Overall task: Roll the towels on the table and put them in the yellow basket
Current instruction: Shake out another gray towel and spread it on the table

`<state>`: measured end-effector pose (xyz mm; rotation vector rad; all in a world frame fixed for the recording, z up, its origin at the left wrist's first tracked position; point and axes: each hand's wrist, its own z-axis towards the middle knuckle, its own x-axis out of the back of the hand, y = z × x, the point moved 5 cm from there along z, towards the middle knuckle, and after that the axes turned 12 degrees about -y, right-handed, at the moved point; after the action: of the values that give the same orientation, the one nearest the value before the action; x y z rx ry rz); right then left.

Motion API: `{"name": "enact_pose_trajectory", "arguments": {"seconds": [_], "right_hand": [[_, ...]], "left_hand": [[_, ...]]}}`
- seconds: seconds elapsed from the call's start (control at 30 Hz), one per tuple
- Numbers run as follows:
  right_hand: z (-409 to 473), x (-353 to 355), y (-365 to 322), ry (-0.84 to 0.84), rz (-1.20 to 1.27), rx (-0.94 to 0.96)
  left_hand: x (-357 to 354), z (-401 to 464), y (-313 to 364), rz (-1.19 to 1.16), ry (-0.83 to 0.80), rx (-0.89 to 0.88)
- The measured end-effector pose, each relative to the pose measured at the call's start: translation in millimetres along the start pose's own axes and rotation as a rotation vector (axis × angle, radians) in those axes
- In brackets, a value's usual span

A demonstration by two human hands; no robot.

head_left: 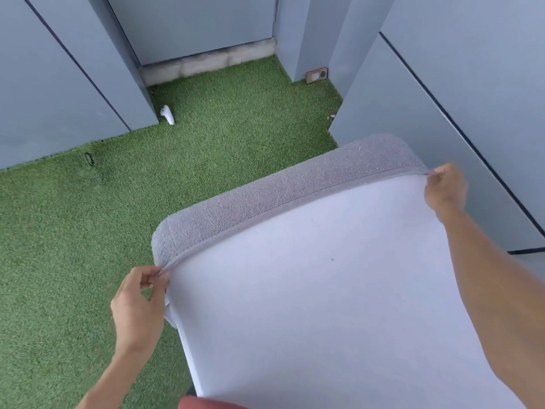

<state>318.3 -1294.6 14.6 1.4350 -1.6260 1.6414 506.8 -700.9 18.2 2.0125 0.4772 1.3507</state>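
Spreading wide at the bottom of the view, a pale towel (324, 290) hangs stretched between two bare hands, its near face smooth and whitish. At its lower edge a reddish rounded shape (206, 404) pokes in; what it is cannot be told. The left hand (138, 305) pinches the towel's left top corner between thumb and curled fingers. The right hand (445, 187), farther out, pinches the right top corner the same way, arm extended. Along the top edge the grey terry side folds over away from the person. Beyond lies green artificial grass (88, 246), with a small white object (167, 114) near the grey wall panels (59, 84) and a brown outlet plate (317, 75) low on the far wall.
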Motion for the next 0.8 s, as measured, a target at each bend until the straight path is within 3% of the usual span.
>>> {"name": "enact_pose_trajectory", "arguments": {"seconds": [0.8], "right_hand": [[-183, 88, 258, 0.034, 0.120, -0.149]], "left_hand": [[-92, -318, -42, -0.151, 0.150, -0.084]]}}
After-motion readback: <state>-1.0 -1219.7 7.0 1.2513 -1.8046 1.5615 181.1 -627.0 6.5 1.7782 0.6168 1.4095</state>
